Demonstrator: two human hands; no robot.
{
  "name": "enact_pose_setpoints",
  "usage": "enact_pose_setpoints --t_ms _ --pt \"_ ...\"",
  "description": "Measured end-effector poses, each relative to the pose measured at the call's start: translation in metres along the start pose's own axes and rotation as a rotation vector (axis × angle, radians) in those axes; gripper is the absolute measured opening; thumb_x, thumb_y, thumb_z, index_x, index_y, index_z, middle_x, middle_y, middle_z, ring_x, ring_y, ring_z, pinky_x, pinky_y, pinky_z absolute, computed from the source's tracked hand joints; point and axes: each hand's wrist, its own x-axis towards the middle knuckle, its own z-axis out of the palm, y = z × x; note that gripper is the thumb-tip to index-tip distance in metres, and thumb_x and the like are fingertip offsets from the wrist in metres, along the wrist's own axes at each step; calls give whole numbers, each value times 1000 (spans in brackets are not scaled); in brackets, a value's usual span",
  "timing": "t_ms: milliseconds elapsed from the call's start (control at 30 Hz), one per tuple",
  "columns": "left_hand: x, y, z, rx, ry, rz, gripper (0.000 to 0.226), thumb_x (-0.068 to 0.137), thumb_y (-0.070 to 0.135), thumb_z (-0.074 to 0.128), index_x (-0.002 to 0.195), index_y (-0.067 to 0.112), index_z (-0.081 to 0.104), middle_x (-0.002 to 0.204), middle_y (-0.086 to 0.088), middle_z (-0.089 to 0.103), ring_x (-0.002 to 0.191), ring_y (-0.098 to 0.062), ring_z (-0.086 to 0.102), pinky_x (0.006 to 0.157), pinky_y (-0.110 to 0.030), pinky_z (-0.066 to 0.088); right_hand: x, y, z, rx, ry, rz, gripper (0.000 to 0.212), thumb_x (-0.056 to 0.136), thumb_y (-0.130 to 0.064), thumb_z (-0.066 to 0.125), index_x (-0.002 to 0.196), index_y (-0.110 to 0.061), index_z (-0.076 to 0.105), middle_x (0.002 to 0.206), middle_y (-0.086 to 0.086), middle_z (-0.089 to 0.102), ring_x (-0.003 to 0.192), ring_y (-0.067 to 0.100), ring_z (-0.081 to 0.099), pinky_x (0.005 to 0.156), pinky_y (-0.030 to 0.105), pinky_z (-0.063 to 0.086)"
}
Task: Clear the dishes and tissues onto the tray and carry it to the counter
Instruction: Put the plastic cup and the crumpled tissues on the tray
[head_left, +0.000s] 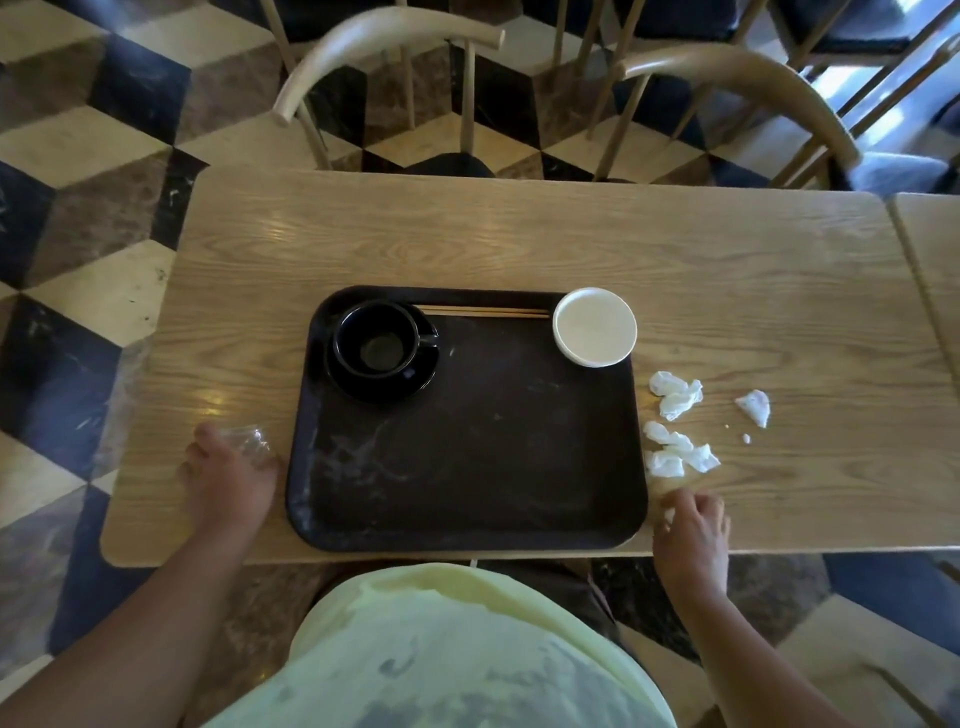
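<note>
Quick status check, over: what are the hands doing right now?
Left hand grips clear glass beside dark tray. Right hand closed on white scrap, near crumpled white tissues. Nothing blocking.

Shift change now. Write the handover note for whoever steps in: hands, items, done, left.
Left hand: wrapped around a clear glass on the table, left of the tray.
Right hand: on the table near the tray's right corner, pinching a white tissue scrap.
Done: black cup on saucer, chopsticks and white bowl are on the tray.
Left: glass, crumpled tissues right of the tray; then carry it to the counter.
</note>
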Motion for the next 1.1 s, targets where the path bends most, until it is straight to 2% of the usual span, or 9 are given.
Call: enact_pose_setpoints --t_ms 100,267,400,533,633,733,867,967,1100 --pt "-1 0 0 -26 -15 -33 81 81 19 77 141 2 26 132 -35 43 120 -54 44 101 -60 40 5 2 -6 48 -9 -2 21 90 -3 61 108 -11 63 121 15 51 114 33 48 94 48 49" --pt "-1 3 -5 -149 -9 -62 78 77 16 81 134 11 28 134 -31 38 114 -52 47 93 -55 46 16 -4 -24 98 104 -76 32 89 -4 61 117 -17 54 115 13 56 89 28 59 70 41 54" --pt "-6 10 -9 -260 48 4 87 79 19 81 145 15 24 143 -25 38 120 -44 51 94 -57 51 34 -11 -38 79 199 -142 46 86 -1 61 128 -17 49 123 18 53 89 35 59 65 41 51" --pt "-13 27 -8 -299 35 96 89 80 21 80 148 14 24 144 -21 42 124 -39 52 97 -54 51 49 -17 -39 12 55 -166 69 87 0 61 144 -28 35 146 14 31 79 31 60 56 37 51" --pt "-21 38 -5 -288 27 136 88 81 21 80 149 11 26 144 -20 42 125 -39 51 99 -52 50 52 -15 -30 -81 -78 -154 76 90 -5 62 150 -36 27 153 9 21 79 34 63 54 35 49" --pt "-31 41 -2 -223 -5 182 92 82 20 80 152 10 23 148 -22 38 129 -41 48 100 -52 48 51 -15 -19 -102 -123 -171 62 94 -13 59 146 -35 33 153 8 22 92 37 65 61 40 54" --pt "-44 38 5 -214 -62 235 92 83 24 80 153 17 21 147 -21 40 120 -38 57 89 -49 56 55 -17 -19 -11 -85 -187 32 94 -15 60 123 -23 50 137 12 38 80 26 58 58 33 51" --pt "-47 38 11 -249 -90 202 91 83 29 79 152 20 20 144 -18 43 114 -33 60 83 -46 60 62 -21 -26 39 -32 -202 33 91 -7 60 120 -21 51 132 12 41 78 27 58 59 35 50" --pt "-45 41 19 -297 -155 181 89 82 28 80 151 19 23 143 -17 45 115 -31 61 86 -44 59 83 -33 -39 67 72 -252 40 87 0 60 123 -14 51 140 16 37 80 37 60 62 35 46"
